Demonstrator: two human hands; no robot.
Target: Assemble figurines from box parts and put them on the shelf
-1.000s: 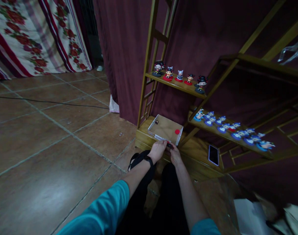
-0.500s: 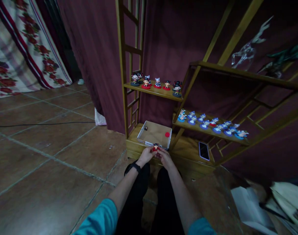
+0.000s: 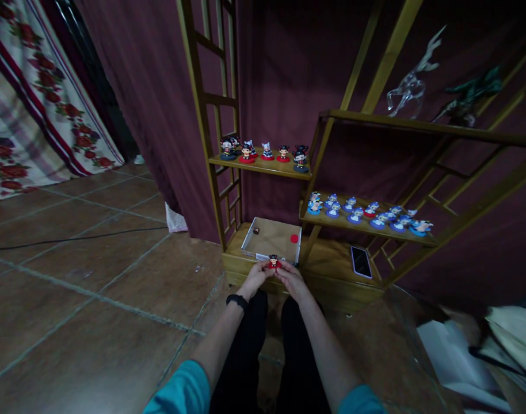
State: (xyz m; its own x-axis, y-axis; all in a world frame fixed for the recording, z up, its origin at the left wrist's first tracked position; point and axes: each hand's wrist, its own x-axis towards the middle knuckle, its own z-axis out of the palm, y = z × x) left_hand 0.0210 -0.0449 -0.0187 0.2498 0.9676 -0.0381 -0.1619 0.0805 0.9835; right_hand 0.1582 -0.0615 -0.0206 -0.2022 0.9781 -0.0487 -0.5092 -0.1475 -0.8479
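Between my two hands is a small figurine (image 3: 274, 260) with dark hair and a red base, standing upright. My left hand (image 3: 257, 277) is closed on its left side, and my right hand (image 3: 291, 279) grips it from the right. Just beyond my fingers lies a shallow cardboard box (image 3: 274, 231) on the low wooden shelf. Inside the box, a small dark piece (image 3: 256, 230) rests at the left and a red disc (image 3: 294, 238) at the right.
Several figurines (image 3: 267, 151) stand on the upper left shelf; several blue and white ones (image 3: 355, 215) line the middle right shelf. A phone (image 3: 361, 261) lies on the lower right board. A clear horse-shaped ornament (image 3: 412, 86) stands higher up. White packaging (image 3: 455, 359) is on the floor at right.
The camera view has shifted a little, moving the shelves left in the picture. Both hands still hold the figurine in front of the box, its position there nearly the same.
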